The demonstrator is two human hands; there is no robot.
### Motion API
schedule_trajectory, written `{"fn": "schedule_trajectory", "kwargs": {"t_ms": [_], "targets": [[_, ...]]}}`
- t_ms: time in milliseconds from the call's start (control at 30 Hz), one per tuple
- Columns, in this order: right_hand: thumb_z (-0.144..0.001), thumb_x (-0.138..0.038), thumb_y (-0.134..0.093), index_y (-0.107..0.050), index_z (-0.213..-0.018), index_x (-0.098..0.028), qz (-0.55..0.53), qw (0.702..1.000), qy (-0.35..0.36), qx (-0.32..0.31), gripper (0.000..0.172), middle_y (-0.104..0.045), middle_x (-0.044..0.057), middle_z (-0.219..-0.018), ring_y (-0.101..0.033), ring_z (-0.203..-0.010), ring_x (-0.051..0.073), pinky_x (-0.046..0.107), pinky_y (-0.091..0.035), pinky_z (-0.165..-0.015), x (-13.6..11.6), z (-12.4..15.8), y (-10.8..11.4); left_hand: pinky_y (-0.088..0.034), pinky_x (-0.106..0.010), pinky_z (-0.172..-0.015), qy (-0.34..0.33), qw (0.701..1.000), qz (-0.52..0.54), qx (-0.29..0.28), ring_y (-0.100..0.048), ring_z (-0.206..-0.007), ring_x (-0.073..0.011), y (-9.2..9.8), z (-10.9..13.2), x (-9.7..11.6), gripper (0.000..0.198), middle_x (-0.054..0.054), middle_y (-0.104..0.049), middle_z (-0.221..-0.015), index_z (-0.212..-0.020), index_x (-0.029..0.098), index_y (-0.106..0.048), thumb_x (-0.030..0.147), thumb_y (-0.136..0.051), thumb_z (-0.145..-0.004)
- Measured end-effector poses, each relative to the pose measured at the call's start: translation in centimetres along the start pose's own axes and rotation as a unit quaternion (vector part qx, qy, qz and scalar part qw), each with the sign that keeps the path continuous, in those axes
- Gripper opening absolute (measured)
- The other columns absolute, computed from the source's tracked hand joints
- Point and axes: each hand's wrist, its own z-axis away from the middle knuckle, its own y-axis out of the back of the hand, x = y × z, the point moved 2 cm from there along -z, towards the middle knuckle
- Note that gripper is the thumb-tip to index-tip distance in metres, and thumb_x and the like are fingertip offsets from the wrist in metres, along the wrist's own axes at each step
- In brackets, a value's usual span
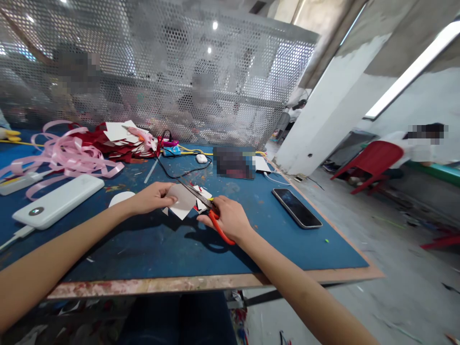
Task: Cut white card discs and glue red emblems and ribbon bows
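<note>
Between the fingers of my left hand [155, 197] is a pale piece of card [182, 203], its upper edge partly rounded and its lower end pointed. My right hand [230, 218] grips scissors [217, 225] with red-orange handles. Their blades point up and left, beside the card's right edge; whether they touch it I cannot tell. White and red card scraps [204, 194] lie on the blue table top just beyond the blades. A white rounded card piece [121, 198] rests by my left forearm, partly hidden.
Pink ribbon [57, 148], stacked red and white cards [124, 136] and a white power bank [59, 201] occupy the left side. A phone [296, 208] lies right, near the table edge [345, 235]. Behind stands a perforated metal screen [161, 62]; a person sits farther right.
</note>
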Motion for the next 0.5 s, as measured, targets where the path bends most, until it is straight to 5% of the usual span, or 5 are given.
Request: {"fn": "schedule_trajectory", "kwargs": {"t_ms": [200,300,400,500], "targets": [[-0.073,-0.068,-0.047,-0.053,-0.061,-0.017,-0.011,1.0,-0.028,-0.005,0.052,-0.058,0.007,-0.063,-0.053,-0.058,0.017,0.026,-0.023,-0.051,0.2,-0.2,-0.1,-0.044,-0.023,-0.062,0.002,0.996,-0.092,-0.009,-0.058,-0.07,-0.0176,0.4,-0.1,0.1,0.022,-0.001,-0.064,-0.077,-0.086,0.016,-0.062,0.028,-0.053,-0.071],[-0.069,-0.066,-0.052,-0.047,-0.053,-0.018,-0.132,0.989,-0.06,0.013,0.051,-0.054,0.004,-0.056,-0.052,-0.055,0.015,0.025,-0.028,-0.05,0.6,-0.3,0.1,-0.044,-0.024,-0.063,-0.009,0.986,-0.168,0.001,-0.057,-0.069,-0.0176,0.4,-0.3,0.2,0.033,-0.001,-0.062,-0.078,-0.103,0.017,-0.057,0.032,-0.051,-0.074],[-0.068,-0.069,-0.049,-0.044,-0.054,-0.018,-0.421,0.902,-0.087,-0.031,0.053,-0.053,0.001,-0.053,-0.056,-0.057,0.016,0.025,-0.039,-0.054,0.9,-0.6,0.2,-0.044,-0.03,-0.07,-0.027,0.959,-0.273,0.075,-0.055,-0.069,-0.0186,0.6,-0.6,0.1,0.048,-0.002,-0.058,-0.078,-0.12,0.016,-0.047,0.039,-0.049,-0.078],[-0.069,-0.08,-0.028,-0.038,-0.053,-0.02,-0.596,0.794,-0.068,-0.1,0.062,-0.046,-0.001,-0.05,-0.062,-0.062,0.02,0.03,-0.048,-0.056,0.6,-1.3,0.3,-0.037,-0.041,-0.091,-0.095,0.928,-0.327,0.152,-0.05,-0.097,-0.0244,0.5,-0.5,0.5,0.043,-0.009,-0.056,-0.102,-0.115,0.017,-0.053,0.04,-0.049,-0.079]]}}
